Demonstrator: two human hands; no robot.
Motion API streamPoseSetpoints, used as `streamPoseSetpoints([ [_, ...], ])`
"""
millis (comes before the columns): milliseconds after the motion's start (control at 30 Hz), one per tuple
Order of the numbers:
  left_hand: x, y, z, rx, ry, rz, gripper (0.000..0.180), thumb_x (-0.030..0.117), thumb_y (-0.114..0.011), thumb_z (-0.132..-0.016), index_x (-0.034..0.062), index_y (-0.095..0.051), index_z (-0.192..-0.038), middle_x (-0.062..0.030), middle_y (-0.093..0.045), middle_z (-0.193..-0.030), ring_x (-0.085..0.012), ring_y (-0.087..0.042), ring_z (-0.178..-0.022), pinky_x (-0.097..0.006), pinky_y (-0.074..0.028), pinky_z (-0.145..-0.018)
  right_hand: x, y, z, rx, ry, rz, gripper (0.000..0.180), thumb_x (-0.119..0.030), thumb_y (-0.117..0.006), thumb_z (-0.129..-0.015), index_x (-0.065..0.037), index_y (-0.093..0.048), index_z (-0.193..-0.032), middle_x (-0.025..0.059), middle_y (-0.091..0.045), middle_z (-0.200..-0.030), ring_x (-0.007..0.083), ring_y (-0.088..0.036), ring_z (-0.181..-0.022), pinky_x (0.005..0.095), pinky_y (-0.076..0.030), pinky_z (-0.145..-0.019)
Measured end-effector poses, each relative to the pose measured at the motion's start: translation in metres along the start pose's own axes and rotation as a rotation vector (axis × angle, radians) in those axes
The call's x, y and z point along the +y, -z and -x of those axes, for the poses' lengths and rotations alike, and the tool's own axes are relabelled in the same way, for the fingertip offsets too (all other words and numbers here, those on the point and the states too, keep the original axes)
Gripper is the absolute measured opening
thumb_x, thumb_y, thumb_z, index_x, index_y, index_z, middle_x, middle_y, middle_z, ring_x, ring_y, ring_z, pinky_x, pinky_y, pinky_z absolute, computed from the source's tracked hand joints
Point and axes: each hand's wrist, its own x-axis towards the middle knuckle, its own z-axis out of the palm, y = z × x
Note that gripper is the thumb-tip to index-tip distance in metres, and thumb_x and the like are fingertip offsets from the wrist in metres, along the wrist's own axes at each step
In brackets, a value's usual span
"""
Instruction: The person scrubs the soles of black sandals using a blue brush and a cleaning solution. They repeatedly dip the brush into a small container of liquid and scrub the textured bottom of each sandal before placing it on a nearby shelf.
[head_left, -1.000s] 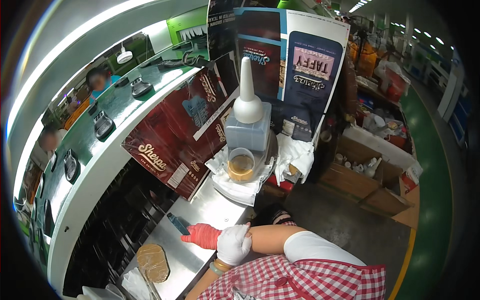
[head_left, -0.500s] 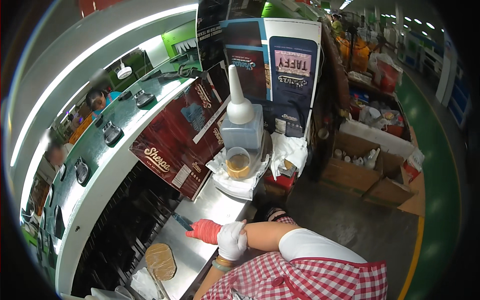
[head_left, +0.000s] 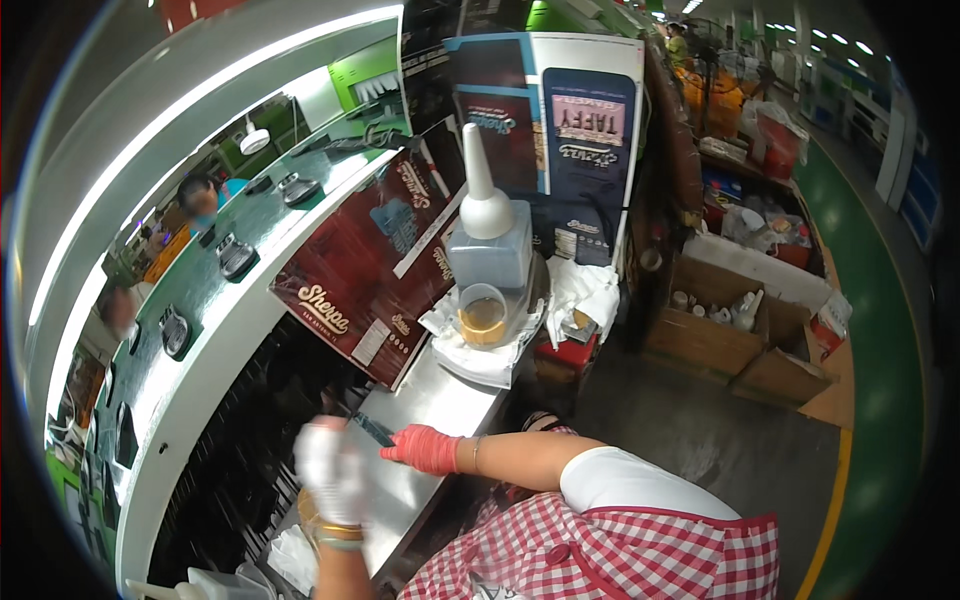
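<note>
Right hand (head_left: 425, 449), wrapped in red, pinches a dark flat tool (head_left: 370, 430) over the middle of the worktop (head_left: 430, 395). Left hand (head_left: 332, 470), white-gloved, blurred, over the worktop's left edge, near the tool's tip; can't tell if fingers are spread or closed, or touching it. Glove could knock the tool loose if the pinch is weak. Tan pad (head_left: 307, 512) at worktop's near end, half hidden; left wrist could drag it. Open cup (head_left: 483, 318) and spouted bottle (head_left: 490, 255) at worktop's far end; a bump might spill them.
</note>
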Motion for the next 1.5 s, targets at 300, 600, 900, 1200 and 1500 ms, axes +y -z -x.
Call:
streamPoseSetpoints([
  [300,-0.251,0.299,-0.094,0.161,0.612,-1.315,0.06,0.031,-0.058,-0.084,0.0028,-0.041,-0.134,-0.0195,-0.042,-0.135,-0.0329,-0.041,-0.125,-0.039,-0.031,-0.105,0.004,-0.001,-0.004,-0.083,-0.017,-0.036,0.03,-0.011,-0.053,-0.079,-0.013,-0.053,-0.109,0.0116,-0.056,-0.081,0.0316,-0.058,-0.074,0.0415,-0.047,-0.063],
  [600,-0.407,0.386,-0.054,-0.082,1.105,-0.716,0.083,0.041,-0.065,-0.074,-0.0019,-0.033,-0.137,-0.0222,-0.045,-0.133,-0.0306,-0.045,-0.122,-0.033,-0.035,-0.1,-0.002,0.015,-0.009,-0.131,-0.035,-0.088,0.035,-0.007,-0.05,-0.078,-0.012,-0.054,-0.113,0.0134,-0.056,-0.083,0.0318,-0.059,-0.078,0.0409,-0.048,-0.067],
  [900,-0.37,0.457,-0.049,0.17,0.765,-0.449,0.05,0.035,-0.057,-0.086,-0.0011,-0.056,-0.121,-0.0095,-0.063,-0.111,-0.0169,-0.057,-0.099,-0.03,-0.044,-0.083,-0.006,-0.01,-0.02,-0.01,0.063,-0.172,0.045,-0.005,-0.048,-0.079,-0.014,-0.052,-0.123,0.0158,-0.057,-0.084,0.0315,-0.059,-0.079,0.0402,-0.049,-0.068],
  [1200,-0.089,0.153,-0.037,0.692,0.464,0.01,0.043,0.017,-0.047,-0.092,-0.0047,-0.044,-0.13,-0.0117,-0.056,-0.114,-0.0169,-0.055,-0.103,-0.029,-0.039,-0.095,-0.001,0.041,0.02,0.156,-0.132,-0.298,0.04,-0.013,-0.059,-0.083,-0.015,-0.054,-0.123,0.0125,-0.058,-0.077,0.0301,-0.058,-0.067,0.0397,-0.048,-0.058],
  [1500,0.018,-0.019,0.133,-0.153,0.667,0.023,0.073,0.013,-0.073,-0.064,0.0011,-0.046,-0.13,-0.0186,-0.043,-0.12,-0.0312,-0.048,-0.108,-0.037,-0.04,-0.093,0.052,0.186,0.062,0.651,-0.435,-0.592,0.025,-0.005,-0.06,-0.085,-0.001,-0.061,-0.109,0.0112,-0.064,-0.099,0.0201,-0.062,-0.087,0.0291,-0.049,-0.077],
])
